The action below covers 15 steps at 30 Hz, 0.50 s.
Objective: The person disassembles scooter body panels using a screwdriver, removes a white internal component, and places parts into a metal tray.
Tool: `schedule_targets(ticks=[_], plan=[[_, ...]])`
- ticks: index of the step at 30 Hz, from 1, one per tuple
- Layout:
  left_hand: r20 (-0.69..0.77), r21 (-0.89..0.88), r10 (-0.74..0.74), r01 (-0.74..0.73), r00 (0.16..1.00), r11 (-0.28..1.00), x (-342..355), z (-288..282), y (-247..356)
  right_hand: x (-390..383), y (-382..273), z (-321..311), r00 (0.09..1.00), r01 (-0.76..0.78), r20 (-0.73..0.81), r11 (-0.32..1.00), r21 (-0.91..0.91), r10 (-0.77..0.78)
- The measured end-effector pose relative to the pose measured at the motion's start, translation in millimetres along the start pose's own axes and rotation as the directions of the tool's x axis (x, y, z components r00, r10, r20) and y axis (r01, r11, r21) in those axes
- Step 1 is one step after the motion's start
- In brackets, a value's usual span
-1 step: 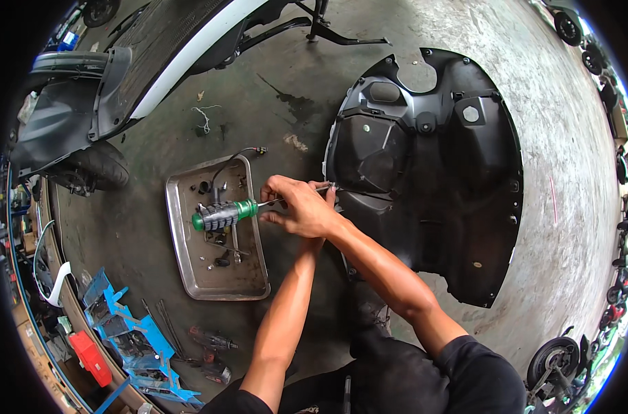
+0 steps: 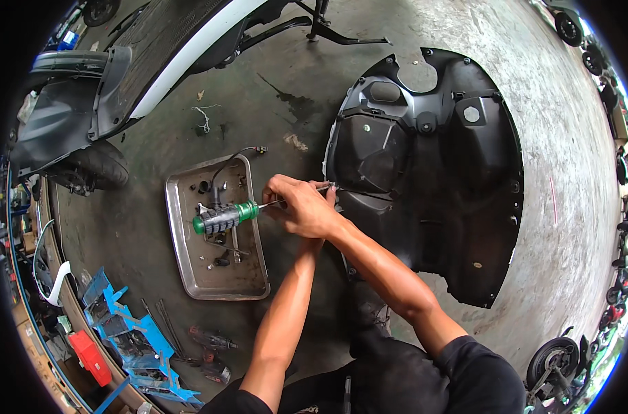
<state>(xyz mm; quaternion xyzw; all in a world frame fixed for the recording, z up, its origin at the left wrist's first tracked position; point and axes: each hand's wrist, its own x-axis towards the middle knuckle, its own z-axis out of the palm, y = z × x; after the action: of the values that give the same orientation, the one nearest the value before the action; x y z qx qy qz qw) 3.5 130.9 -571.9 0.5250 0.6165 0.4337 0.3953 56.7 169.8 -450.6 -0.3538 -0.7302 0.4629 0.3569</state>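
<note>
Above the tray [image 2: 241, 283], the screwdriver [image 2: 222, 219] is jutting handle-first from your right hand [image 2: 307, 210], which is gripping its shaft; your left hand [image 2: 330, 196] is mostly hiding, its hold unclear. The screwdriver is probably feeling stiff, light, surest at its ribbed handle.

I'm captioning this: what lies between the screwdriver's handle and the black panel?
In the head view, the metal shaft, the right hand and the left hand's fingers lie between the handle and the black panel.

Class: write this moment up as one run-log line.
Right hand: curled at screwdriver shaft; left hand: mostly hidden, near edge of black panel; screwdriver handle: seen over metal tray
</note>
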Motion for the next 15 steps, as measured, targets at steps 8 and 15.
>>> schedule_targets(ticks=[8, 15], plan=[[-0.014, 0.054, 0.041, -0.040, 0.999, 0.998, -1.5, -5.3, 12.3, 2.3, -1.7, -0.7, 0.998, 0.057, 0.006, 0.953, -0.297, -0.058], [-0.018, 0.139, 0.112, -0.109, 0.994, 0.984, 2.1, -8.0, 33.5, -4.3, 1.5, 2.6, 0.997, 0.053, 0.064, 0.988, -0.144, -0.044]])
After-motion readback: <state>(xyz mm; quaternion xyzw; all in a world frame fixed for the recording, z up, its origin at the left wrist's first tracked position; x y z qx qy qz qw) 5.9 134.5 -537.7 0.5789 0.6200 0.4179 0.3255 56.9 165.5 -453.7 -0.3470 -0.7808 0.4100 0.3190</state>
